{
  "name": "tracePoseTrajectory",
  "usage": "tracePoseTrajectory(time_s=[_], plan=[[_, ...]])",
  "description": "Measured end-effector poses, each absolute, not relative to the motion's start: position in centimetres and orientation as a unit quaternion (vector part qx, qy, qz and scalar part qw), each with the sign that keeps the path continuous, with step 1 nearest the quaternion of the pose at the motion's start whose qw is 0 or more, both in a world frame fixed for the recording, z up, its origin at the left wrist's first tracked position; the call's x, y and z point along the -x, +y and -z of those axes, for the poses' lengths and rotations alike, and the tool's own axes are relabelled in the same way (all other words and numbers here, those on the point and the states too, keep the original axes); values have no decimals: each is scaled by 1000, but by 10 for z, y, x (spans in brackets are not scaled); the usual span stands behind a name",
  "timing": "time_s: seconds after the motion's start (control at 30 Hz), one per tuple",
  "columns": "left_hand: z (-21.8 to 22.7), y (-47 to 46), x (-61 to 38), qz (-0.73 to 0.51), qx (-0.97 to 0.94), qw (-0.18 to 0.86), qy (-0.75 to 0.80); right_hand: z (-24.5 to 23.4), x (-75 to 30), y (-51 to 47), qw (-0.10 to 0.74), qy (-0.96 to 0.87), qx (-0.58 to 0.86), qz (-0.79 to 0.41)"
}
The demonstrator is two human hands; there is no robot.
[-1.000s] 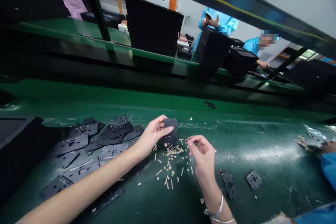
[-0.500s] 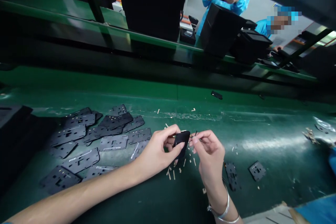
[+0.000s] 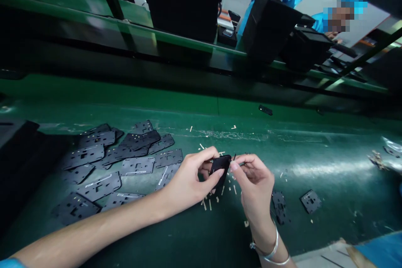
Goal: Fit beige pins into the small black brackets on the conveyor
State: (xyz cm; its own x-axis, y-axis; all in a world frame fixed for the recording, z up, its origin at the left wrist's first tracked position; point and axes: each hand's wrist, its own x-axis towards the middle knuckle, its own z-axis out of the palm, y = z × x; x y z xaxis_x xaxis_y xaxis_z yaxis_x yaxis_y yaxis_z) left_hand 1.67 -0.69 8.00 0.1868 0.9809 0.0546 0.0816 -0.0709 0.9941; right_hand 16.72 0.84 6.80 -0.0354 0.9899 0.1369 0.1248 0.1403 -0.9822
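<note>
**Live over the green conveyor belt (image 3: 314, 150), you're working both hands together!**
Black perforated plates (image 3: 138, 166) lie heaped to your left. Your left hand (image 3: 191, 178) grips a small black plate (image 3: 220, 171) on its edge, just above the belt, while your right hand (image 3: 256, 184) pinches something too tiny to tell at that plate's right side, over scattered pale slivers (image 3: 235, 189).

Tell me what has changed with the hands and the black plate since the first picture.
The left hand has moved right, bringing the small black plate in against the right hand. The hands now nearly meet around it, covering most of the pale strips. The left hand has not let go. The perforated black plates on the green belt stayed as they were.
</note>
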Motion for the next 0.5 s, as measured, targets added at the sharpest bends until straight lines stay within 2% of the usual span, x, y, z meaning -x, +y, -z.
tracePoseTrajectory(time_s=[0.5], plan=[[-80,-7,-15,-446,-599,496,443,-67,-169,12,498,-550,469,-480]])
